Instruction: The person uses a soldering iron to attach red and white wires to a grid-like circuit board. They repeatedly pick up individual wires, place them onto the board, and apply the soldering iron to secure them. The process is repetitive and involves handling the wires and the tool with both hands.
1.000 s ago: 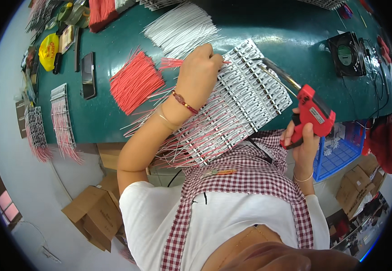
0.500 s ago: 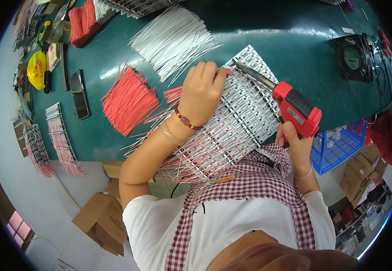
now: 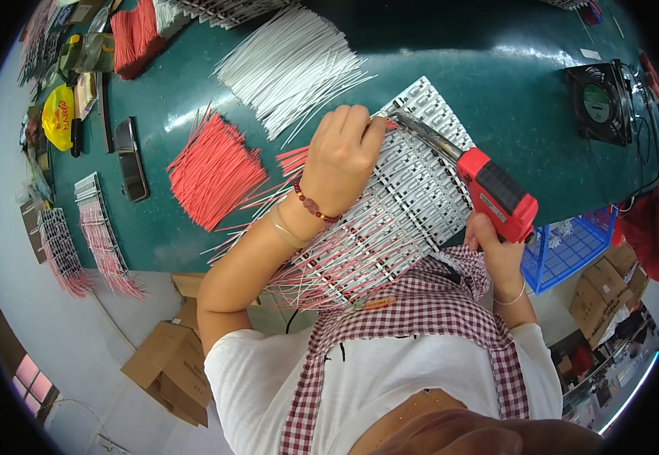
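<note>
My left hand [image 3: 342, 163] is closed in a pinch on red wires [image 3: 293, 161], whose lengths stick out left of the wrist while a red end shows past the fingertips. It hovers at the upper left edge of a white panel of small circuit boards [image 3: 426, 171]. Rows of red and white wires [image 3: 344, 254] trail from the panel's lower part. In my right hand [image 3: 498, 254] is a red and black soldering gun [image 3: 500, 193], gripped by its handle. Its tip reaches the panel's top left edge, close to the red wire end.
On the green table [image 3: 496, 91] lie a red wire pile [image 3: 215, 174], a white wire pile [image 3: 287, 72] and a phone [image 3: 132, 159]. Wired panels [image 3: 102, 231] hang at the left edge. A black fan [image 3: 599, 102] stands right, above a blue crate [image 3: 572, 254].
The soldering gun's body has shifted slightly left and down, and its tip remains near the panel's top left edge. My left hand has barely moved and keeps its pinch.
</note>
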